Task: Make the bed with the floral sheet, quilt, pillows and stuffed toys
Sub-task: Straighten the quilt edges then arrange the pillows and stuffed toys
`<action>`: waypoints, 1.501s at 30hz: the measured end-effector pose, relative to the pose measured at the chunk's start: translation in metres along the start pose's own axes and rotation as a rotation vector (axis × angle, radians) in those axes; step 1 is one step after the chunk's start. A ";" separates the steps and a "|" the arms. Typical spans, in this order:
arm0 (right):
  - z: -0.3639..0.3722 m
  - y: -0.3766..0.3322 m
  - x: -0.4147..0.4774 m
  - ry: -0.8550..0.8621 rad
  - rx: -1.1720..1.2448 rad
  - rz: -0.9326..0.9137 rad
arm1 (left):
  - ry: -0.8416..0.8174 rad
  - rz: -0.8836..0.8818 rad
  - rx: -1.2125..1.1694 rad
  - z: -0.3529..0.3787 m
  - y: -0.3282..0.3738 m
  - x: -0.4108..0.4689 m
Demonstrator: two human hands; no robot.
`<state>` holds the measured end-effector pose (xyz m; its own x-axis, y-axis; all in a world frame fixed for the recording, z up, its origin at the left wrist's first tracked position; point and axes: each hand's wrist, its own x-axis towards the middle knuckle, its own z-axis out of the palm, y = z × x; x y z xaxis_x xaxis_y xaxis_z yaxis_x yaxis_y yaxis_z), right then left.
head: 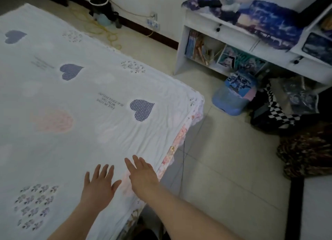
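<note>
A white sheet (pixel 75 89) printed with blue, pink and flowered hearts lies spread flat over the bed. Under it, a pink floral layer (pixel 177 141) shows along the bed's right edge. My left hand (pixel 99 183) lies palm down on the sheet near the bed's right edge, fingers straight and spread. My right hand (pixel 142 175) lies flat beside it, close to the edge, fingers straight. Neither hand holds anything. No quilt, pillows or stuffed toys can be made out on the bed.
Tiled floor (pixel 224 168) runs to the right of the bed. A white desk with shelves (pixel 224 33) stands at the back right, a blue bin (pixel 231 98) and dark bags (pixel 280 112) in front of it. A dark bin (pixel 100 6) and yellow cable (pixel 100 29) lie by the far wall.
</note>
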<state>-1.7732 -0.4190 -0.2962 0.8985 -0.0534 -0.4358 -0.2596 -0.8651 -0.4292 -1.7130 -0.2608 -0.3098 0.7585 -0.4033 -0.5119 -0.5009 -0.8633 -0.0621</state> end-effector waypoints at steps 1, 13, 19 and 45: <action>0.005 0.013 0.007 -0.029 0.059 0.038 | 0.007 0.022 -0.010 0.005 0.008 0.013; 0.054 0.078 0.050 0.006 0.575 0.216 | -0.126 0.349 0.005 0.068 0.057 0.162; 0.101 0.125 0.067 0.265 0.761 0.399 | 0.041 0.717 0.134 0.075 0.129 0.215; 0.222 0.269 0.181 0.268 1.534 1.055 | 0.458 0.762 0.143 0.167 0.168 0.263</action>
<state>-1.7587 -0.5506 -0.6664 0.1643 -0.3932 -0.9047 -0.5831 0.7010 -0.4106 -1.6675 -0.4611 -0.5982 0.2761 -0.9587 -0.0682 -0.9598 -0.2788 0.0328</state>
